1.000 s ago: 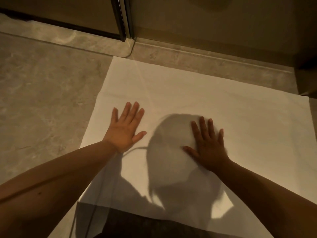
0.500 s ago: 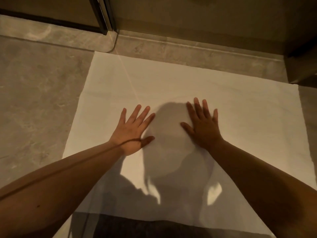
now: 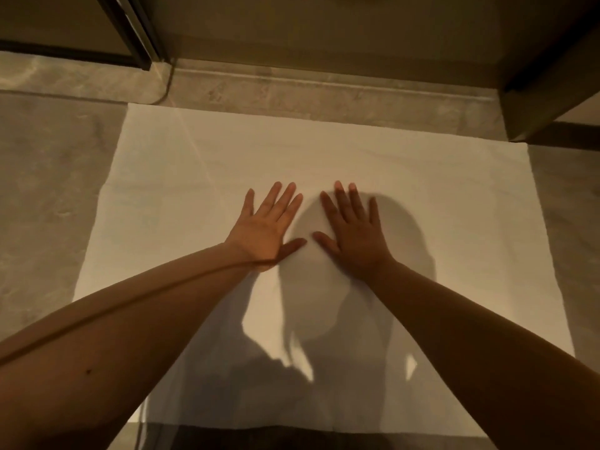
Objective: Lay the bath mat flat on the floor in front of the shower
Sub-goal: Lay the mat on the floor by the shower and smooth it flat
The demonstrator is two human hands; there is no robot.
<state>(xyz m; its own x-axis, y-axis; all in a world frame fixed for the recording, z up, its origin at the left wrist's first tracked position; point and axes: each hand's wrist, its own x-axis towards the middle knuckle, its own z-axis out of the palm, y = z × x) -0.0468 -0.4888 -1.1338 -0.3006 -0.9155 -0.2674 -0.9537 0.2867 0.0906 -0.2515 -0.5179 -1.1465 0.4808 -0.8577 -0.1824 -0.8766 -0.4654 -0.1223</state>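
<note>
While the bath mat (image 3: pixel 406 177) lies spread, left hand (image 3: pixel 266 225) and right hand (image 3: pixel 352 228) press it flat-fingered.

A marbled stone sill (image 3: pixel 324 89) runs across the far side, a dark frame post (image 3: pixel 130 30) stands at its left end with a dark bottom rail (image 3: pixel 65 53) extending left from it, and a brown corner (image 3: pixel 552 92), cabinet or wall not discernible, stands at the right end.

You had the white bath mat (image 3: pixel 324 157) spread flat and nearly smooth on the grey stone floor (image 3: pixel 48 206), its far edge just beside the shower sill (image 3: pixel 324 94)
</note>
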